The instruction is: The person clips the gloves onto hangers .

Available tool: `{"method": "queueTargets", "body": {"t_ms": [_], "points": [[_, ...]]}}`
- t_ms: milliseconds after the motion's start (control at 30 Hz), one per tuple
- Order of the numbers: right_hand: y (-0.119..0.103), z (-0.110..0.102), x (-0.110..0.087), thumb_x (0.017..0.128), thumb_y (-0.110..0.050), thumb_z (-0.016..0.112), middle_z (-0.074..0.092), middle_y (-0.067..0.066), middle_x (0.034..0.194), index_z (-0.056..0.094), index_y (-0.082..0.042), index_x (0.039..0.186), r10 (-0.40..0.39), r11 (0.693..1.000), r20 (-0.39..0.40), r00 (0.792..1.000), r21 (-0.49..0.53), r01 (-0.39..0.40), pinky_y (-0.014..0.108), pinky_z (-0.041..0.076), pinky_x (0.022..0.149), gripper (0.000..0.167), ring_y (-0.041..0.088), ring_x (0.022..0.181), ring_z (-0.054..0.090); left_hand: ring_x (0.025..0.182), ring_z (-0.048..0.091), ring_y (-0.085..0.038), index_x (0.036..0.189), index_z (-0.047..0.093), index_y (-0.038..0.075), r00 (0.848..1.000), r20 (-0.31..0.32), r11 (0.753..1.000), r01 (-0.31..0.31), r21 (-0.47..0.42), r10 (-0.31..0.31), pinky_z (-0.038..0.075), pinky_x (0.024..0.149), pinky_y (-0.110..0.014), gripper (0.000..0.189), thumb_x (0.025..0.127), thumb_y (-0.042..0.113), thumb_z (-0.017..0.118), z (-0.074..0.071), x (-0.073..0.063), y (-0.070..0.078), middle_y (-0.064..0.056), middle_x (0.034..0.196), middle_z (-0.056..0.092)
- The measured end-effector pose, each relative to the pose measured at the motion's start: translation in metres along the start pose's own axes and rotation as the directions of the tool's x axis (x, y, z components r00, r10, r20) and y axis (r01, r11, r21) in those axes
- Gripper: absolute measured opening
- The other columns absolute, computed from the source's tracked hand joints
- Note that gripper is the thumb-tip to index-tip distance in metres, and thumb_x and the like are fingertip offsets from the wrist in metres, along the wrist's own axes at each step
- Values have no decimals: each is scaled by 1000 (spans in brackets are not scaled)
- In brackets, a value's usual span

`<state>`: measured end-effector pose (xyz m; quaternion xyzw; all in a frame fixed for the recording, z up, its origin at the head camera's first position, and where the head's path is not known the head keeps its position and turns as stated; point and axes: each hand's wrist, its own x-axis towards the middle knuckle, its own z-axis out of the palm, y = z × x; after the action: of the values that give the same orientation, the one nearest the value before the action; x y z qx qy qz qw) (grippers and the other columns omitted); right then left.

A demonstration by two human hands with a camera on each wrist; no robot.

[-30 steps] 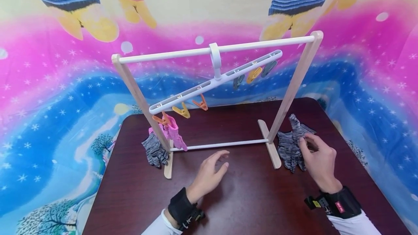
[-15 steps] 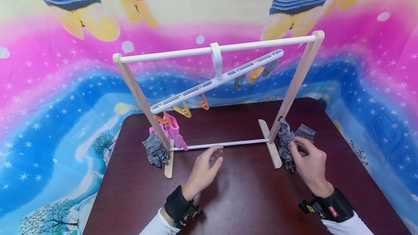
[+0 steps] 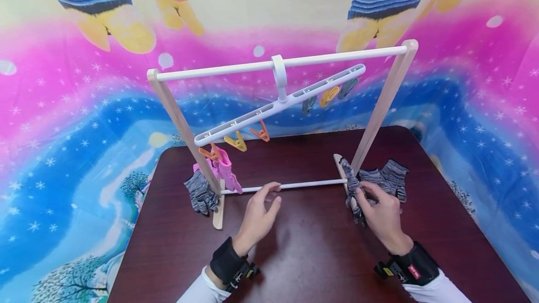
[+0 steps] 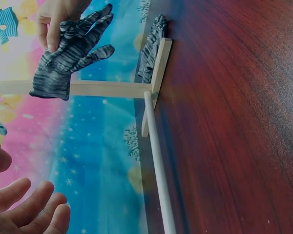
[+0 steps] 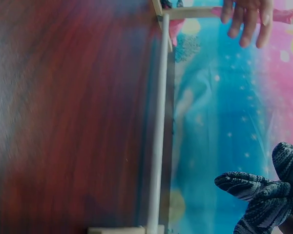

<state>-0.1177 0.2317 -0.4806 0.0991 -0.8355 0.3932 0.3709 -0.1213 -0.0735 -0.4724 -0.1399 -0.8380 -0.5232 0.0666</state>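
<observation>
My right hand [image 3: 381,219] pinches a grey-and-black knit glove [image 3: 351,186] between thumb and fingers, beside the right post. In the left wrist view the glove [image 4: 58,68] is raised off the table, its fingers spread. My left hand [image 3: 258,216] holds nothing; its fingers are loosely bent in front of the stand's lower rod [image 3: 303,185]. A white clip hanger [image 3: 280,105] hangs aslant from the upper rod [image 3: 337,57]. At its near left end an orange clothespin [image 3: 214,152] grips a pink knit piece [image 3: 226,174].
Another grey knit glove [image 3: 393,179] lies behind my right hand, and one more glove [image 3: 195,193] lies by the left foot. Yellow, orange and grey clothespins hang along the hanger. Wooden posts [image 3: 385,102] rise from the dark red table [image 3: 303,256], before a printed cloth backdrop.
My right hand has moved left with the glove, lifting it away from the other glove, which now shows more. My left hand has shifted slightly left.
</observation>
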Motion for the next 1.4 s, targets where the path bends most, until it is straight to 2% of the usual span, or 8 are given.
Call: {"method": "queueTargets", "body": {"t_ms": [167,333,500,633,733,933,1233,1400], "points": [[-1,10,-7,78,11,74,77,19,85,74,2,99,-13,1000,25,1000,21,12,0,44,75,23,-26,93,55,107,69,-25,130,62,12,999,-32,1000,5,-1,-5,56,93,-40,34,97,10,62,-4,2,-1,-7,121,70],[-2,19,-12,76,11,75,76,21,85,74,3,97,-13,999,33,999,43,11,0,46,73,22,-26,90,55,114,67,-26,132,61,12,998,-64,999,20,-39,-23,56,93,-39,34,98,9,61,-10,4,-1,-8,124,70],[-7,28,-16,77,10,75,77,20,89,74,3,98,1,998,52,999,59,-4,0,47,76,22,-24,90,56,123,63,-23,137,57,16,994,-91,995,51,-85,-59,56,94,-43,38,100,11,61,-17,5,2,-6,130,67],[-12,37,-19,78,9,76,77,17,86,75,1,99,10,998,82,997,59,-15,2,47,70,22,-21,86,58,124,62,-21,141,54,20,992,-109,994,48,-96,-59,54,96,-46,41,101,14,60,-23,8,4,-6,134,65],[-15,43,-20,78,10,76,78,15,86,75,1,99,11,996,89,996,87,-19,4,50,67,23,-16,83,62,121,63,-21,142,53,19,991,-123,996,43,-84,-53,55,95,-45,42,101,15,60,-27,11,6,-6,134,65],[-25,55,-19,79,11,76,78,14,88,76,0,100,17,988,101,995,154,-32,7,53,68,24,-8,85,67,122,63,-24,145,49,15,987,-152,996,47,-78,-58,54,100,-45,46,101,13,59,-32,16,10,-7,139,62],[-39,62,-14,82,11,75,79,11,90,75,-1,101,22,978,114,993,202,-45,9,54,68,23,-2,83,69,132,57,-26,160,25,15,978,-193,996,63,-65,-74,53,102,-46,71,99,12,60,-36,21,15,-5,161,37],[-43,64,-14,78,14,75,78,12,92,74,0,101,16,980,141,990,194,-43,13,56,67,27,5,82,72,136,53,-28,163,12,17,975,-208,990,56,-131,-83,50,104,-53,81,99,10,60,-36,24,16,-7,165,29]]}}
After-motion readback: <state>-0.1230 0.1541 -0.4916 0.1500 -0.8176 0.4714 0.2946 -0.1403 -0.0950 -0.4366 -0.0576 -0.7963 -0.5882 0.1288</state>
